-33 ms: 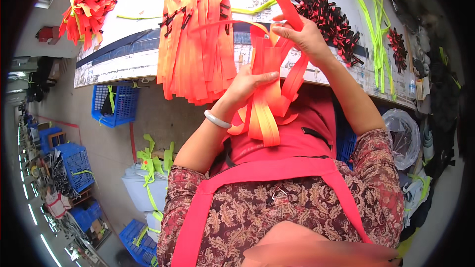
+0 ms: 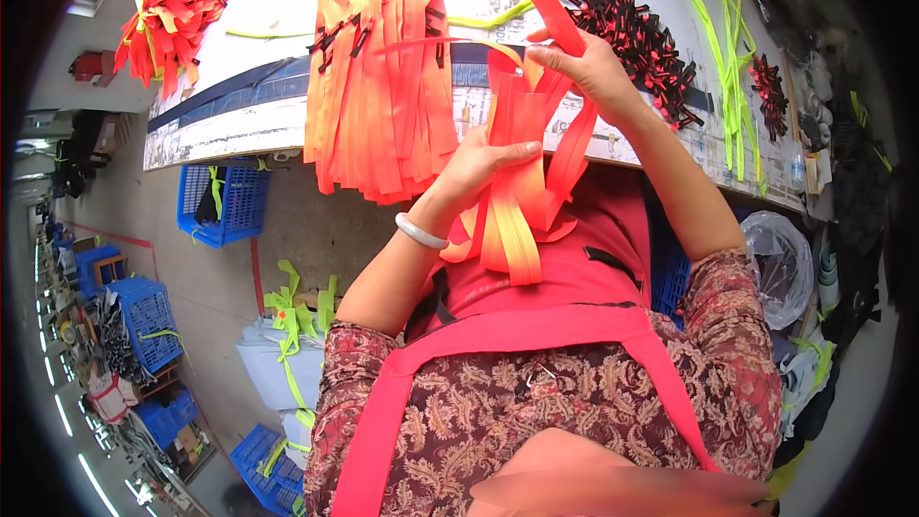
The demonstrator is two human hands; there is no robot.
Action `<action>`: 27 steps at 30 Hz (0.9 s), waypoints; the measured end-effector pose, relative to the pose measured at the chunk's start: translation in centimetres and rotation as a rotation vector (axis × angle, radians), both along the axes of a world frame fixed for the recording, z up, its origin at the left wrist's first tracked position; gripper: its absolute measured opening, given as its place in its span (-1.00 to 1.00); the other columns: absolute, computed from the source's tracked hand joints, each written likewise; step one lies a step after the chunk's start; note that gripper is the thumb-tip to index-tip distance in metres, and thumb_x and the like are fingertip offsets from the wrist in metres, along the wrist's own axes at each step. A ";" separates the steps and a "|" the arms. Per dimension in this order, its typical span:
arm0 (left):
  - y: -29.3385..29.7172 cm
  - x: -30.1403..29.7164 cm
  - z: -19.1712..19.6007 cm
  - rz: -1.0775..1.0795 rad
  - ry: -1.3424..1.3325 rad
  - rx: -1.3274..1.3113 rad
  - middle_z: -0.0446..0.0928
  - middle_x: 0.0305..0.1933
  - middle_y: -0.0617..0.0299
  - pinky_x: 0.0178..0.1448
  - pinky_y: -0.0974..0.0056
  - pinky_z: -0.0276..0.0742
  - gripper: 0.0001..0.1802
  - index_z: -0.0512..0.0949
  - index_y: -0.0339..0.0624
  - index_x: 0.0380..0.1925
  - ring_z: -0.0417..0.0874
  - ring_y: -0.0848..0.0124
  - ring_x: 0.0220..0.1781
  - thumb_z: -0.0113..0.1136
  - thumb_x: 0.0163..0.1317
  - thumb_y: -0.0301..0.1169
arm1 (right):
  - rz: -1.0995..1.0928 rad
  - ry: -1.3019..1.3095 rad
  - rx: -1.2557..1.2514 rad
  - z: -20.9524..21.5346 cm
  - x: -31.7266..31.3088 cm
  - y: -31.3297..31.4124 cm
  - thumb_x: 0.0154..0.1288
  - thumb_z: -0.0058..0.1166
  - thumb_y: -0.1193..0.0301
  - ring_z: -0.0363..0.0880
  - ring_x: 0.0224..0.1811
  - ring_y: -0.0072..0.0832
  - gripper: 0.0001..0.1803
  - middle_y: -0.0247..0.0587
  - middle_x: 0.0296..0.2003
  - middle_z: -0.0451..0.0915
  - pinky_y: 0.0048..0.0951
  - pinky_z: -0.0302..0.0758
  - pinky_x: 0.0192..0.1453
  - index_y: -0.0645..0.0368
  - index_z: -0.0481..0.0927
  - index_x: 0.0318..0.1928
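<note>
Head view, hands (image 2: pixel 536 115) gripping glossy orange zipper strips (image 2: pixel 517 201), ends dangling

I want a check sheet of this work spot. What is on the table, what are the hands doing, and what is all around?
Surface: white table, strewn.
Job's things: orange strips held in a bunch.
Clutter: orange strip pile over the edge; black-tipped red pieces; neon yellow cords.
Grippers: left hand grips the bunch; right hand pinches a strip's top.
Cables: nothing seen.
Surroundings: blue crates on the floor; clear bag.
</note>
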State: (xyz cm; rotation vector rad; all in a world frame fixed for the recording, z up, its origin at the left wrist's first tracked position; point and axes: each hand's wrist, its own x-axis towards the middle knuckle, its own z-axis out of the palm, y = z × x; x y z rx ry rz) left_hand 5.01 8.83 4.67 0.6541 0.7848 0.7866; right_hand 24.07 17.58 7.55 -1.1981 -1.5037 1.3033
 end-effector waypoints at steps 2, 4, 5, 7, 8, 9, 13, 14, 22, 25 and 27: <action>-0.1 0.0 -0.3 -0.039 0.026 0.028 0.62 -0.17 0.24 -0.11 0.35 0.60 -0.69 0.53 -0.28 -0.06 0.65 0.49 -0.22 0.30 0.20 -0.49 | 0.026 0.014 -0.125 -0.8 0.7 1.6 0.23 0.30 0.18 0.46 -0.33 -0.76 -0.53 -0.42 -0.27 0.58 -0.66 0.40 -0.28 0.24 0.57 0.01; -0.2 0.5 -0.3 -0.037 0.066 0.104 0.60 -0.20 0.29 -0.12 0.37 0.56 -0.72 0.55 -0.27 -0.08 0.62 0.53 -0.23 0.31 0.20 -0.49 | 0.026 -0.126 -0.033 -1.2 1.1 3.0 0.22 0.23 -0.04 0.51 -0.39 -0.69 -0.42 -0.36 -0.39 0.57 -0.57 0.40 -0.36 0.24 0.60 -0.04; 0.0 0.7 -0.3 -0.044 0.064 0.109 0.60 -0.20 0.29 -0.12 0.37 0.56 -0.72 0.55 -0.27 -0.08 0.62 0.53 -0.23 0.31 0.20 -0.49 | 0.018 -0.128 -0.030 -1.0 1.4 4.3 0.22 0.23 -0.04 0.51 -0.39 -0.69 -0.42 -0.36 -0.39 0.57 -0.57 0.40 -0.36 0.24 0.60 -0.04; -0.3 0.7 -0.4 -0.174 0.157 0.107 0.58 -0.23 0.34 -0.13 0.40 0.52 -0.74 0.56 -0.25 -0.11 0.58 0.57 -0.25 0.32 0.19 -0.48 | 0.258 -0.402 -0.289 0.0 0.6 6.0 0.21 0.12 -0.20 0.55 -0.35 -0.59 -0.28 -0.26 -0.35 0.61 -0.51 0.47 -0.27 0.26 0.60 0.00; -0.6 1.0 -0.5 -0.177 0.150 0.113 0.58 -0.25 0.34 -0.14 0.40 0.50 -0.74 0.56 -0.25 -0.13 0.56 0.58 -0.26 0.33 0.18 -0.48 | 0.262 -0.371 -0.290 -0.2 -0.8 5.5 0.28 0.03 -0.20 0.46 -0.45 -0.70 -0.28 -0.30 -0.39 0.60 -0.65 0.37 -0.33 0.28 0.62 0.00; -0.9 0.9 -0.7 -0.173 0.152 0.109 0.58 -0.25 0.34 -0.14 0.40 0.50 -0.74 0.56 -0.25 -0.13 0.56 0.58 -0.26 0.33 0.18 -0.48 | 0.383 -0.495 -0.339 2.1 -2.5 5.1 0.22 0.18 -0.07 0.44 -0.47 -0.71 -0.42 -0.28 -0.40 0.61 -0.67 0.34 -0.36 0.27 0.68 -0.12; -0.9 1.2 -0.8 -0.176 0.180 0.147 0.57 -0.25 0.35 -0.13 0.40 0.50 -0.73 0.56 -0.24 -0.14 0.55 0.58 -0.26 0.35 0.15 -0.48 | 0.488 0.013 -0.349 -1.7 -2.7 6.9 0.23 0.23 0.25 0.42 -0.43 -0.73 -0.67 -0.47 -0.46 0.52 -0.71 0.28 -0.32 0.27 0.65 -0.15; -0.8 0.7 -1.2 -0.133 0.131 0.103 0.57 -0.24 0.34 -0.12 0.40 0.51 -0.73 0.55 -0.24 -0.15 0.56 0.57 -0.25 0.35 0.15 -0.48 | 0.389 0.039 -0.263 -1.1 -1.4 7.3 0.31 0.15 0.26 0.37 -0.45 -0.74 -0.69 -0.51 -0.49 0.45 -0.71 0.27 -0.31 0.25 0.61 -0.10; -0.1 -3.2 -1.0 0.047 -0.096 -0.004 0.59 -0.25 0.18 -0.05 0.26 0.60 -0.71 0.48 -0.31 -0.07 0.67 0.34 -0.18 0.24 0.23 -0.47 | 0.494 0.958 -0.065 11.8 8.1 3.2 0.58 -0.31 0.39 0.13 -0.72 -0.80 -0.76 -0.57 -0.69 0.13 -0.75 0.14 -0.63 0.25 0.39 -0.20; 0.5 -2.3 -1.2 0.162 -0.110 0.033 0.59 -0.22 0.13 -0.02 0.20 0.63 -0.72 0.46 -0.33 -0.03 0.68 0.25 -0.14 0.18 0.28 -0.48 | 0.387 0.553 -0.306 11.3 9.0 0.6 0.55 -0.22 0.33 0.24 -0.69 -0.79 -0.78 -0.53 -0.66 0.23 -0.65 0.18 -0.67 0.15 0.48 -0.13; 0.3 -1.8 -1.0 0.189 -0.096 0.013 0.58 -0.21 0.14 -0.02 0.19 0.62 -0.73 0.46 -0.32 -0.04 0.68 0.26 -0.12 0.17 0.29 -0.48 | 0.101 -0.356 -0.102 6.0 3.5 -2.0 0.39 0.05 0.19 0.33 -0.69 -0.70 -0.69 -0.47 -0.58 0.42 -0.58 0.25 -0.58 0.20 0.47 -0.13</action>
